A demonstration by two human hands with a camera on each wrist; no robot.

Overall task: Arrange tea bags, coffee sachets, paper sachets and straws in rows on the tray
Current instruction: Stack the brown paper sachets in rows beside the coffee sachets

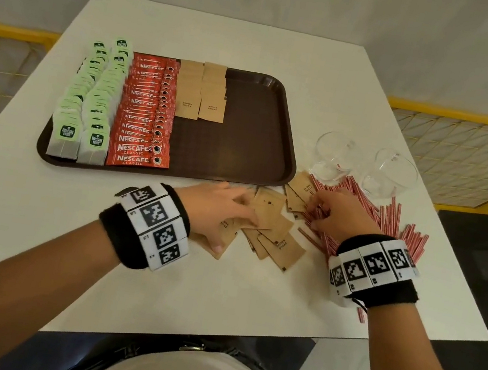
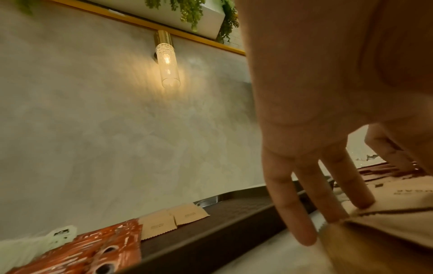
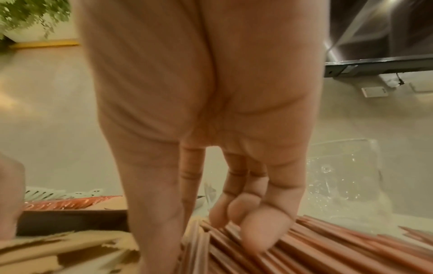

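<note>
On the left of a brown tray lie two rows of green tea bags, then red coffee sachets, then two short rows of brown paper sachets. Loose paper sachets are scattered on the white table in front of the tray. My left hand rests on them, its straight fingers pressing the top sachets. To their right is a heap of red-and-white straws. My right hand is on that heap, fingers curled over a bunch of straws with the thumb beside them.
Two clear glass cups stand behind the straws, right of the tray. The tray's right half is bare. The white table ends close behind the straws on the right, with a yellow railing beyond.
</note>
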